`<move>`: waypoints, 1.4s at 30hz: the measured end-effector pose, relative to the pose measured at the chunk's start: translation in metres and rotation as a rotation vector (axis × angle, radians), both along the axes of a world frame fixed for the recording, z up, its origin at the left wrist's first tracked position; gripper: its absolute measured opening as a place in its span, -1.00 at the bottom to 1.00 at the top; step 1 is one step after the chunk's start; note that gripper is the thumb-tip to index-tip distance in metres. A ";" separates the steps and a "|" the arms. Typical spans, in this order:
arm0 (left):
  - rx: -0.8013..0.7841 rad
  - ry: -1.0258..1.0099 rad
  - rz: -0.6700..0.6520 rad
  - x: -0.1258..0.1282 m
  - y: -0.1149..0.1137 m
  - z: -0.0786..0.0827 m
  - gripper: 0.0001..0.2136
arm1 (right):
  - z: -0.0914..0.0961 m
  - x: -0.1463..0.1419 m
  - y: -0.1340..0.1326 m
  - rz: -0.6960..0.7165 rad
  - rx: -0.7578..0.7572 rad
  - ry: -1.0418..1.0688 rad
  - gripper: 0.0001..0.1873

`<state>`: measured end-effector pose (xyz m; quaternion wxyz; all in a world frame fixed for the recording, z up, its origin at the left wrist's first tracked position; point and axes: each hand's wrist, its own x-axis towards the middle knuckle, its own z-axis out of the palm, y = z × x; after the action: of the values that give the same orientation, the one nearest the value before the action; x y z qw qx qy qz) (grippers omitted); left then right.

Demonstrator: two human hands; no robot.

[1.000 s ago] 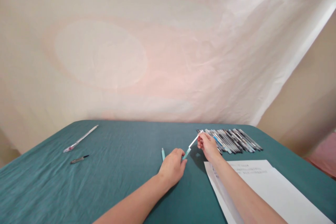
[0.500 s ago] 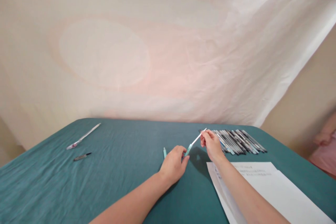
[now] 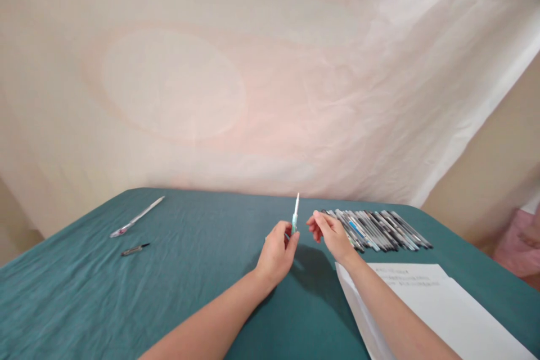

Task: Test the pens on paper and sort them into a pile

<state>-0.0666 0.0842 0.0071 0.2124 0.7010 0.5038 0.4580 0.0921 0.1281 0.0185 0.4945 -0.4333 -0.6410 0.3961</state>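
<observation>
My left hand (image 3: 278,250), fingers closed, grips a turquoise-and-white pen (image 3: 296,211) low on its turquoise part. The slim white end points up and away above the cloth. Just to the right hovers my right hand (image 3: 331,232). Its fingers are loosely curled and apart, with nothing visible in them, and it does not touch the pen. Right behind that hand lies a row of many pens (image 3: 375,230), side by side; the hand covers part of the row's left end.
White paper sheets (image 3: 422,304) with some writing lie at the front right, under my right forearm. On the left of the green cloth (image 3: 202,242) are a long clear pen (image 3: 139,216) and a short dark pen-like piece (image 3: 135,249). Another person's pink clothing (image 3: 512,244) shows at the right edge.
The pen has swung from leaning right to nearly upright. My right hand has let go of its white end and moved slightly left. The turquoise piece left of my left hand no longer shows.
</observation>
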 end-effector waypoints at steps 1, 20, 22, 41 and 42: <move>0.009 -0.045 0.026 -0.003 0.003 0.000 -0.80 | -0.003 -0.001 0.001 -0.010 -0.017 -0.032 -0.57; 0.134 -0.328 0.284 -0.028 0.020 0.001 -0.78 | -0.011 -0.094 -0.021 0.036 0.032 -0.899 -0.82; 0.129 -0.319 0.258 -0.028 0.019 0.001 -0.79 | -0.012 -0.090 -0.023 0.015 0.023 -0.888 -0.82; 0.232 0.178 -0.104 -0.014 0.006 -0.003 -0.84 | 0.064 0.029 -0.019 -0.138 0.045 0.357 -0.71; 0.234 0.185 -0.105 -0.014 0.006 -0.004 -0.84 | 0.066 0.028 -0.021 -0.147 0.061 0.325 -0.71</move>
<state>-0.0803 0.0900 0.0036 0.1056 0.7856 0.4268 0.4354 0.1201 0.1069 0.0844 0.6319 -0.3940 -0.5312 0.4042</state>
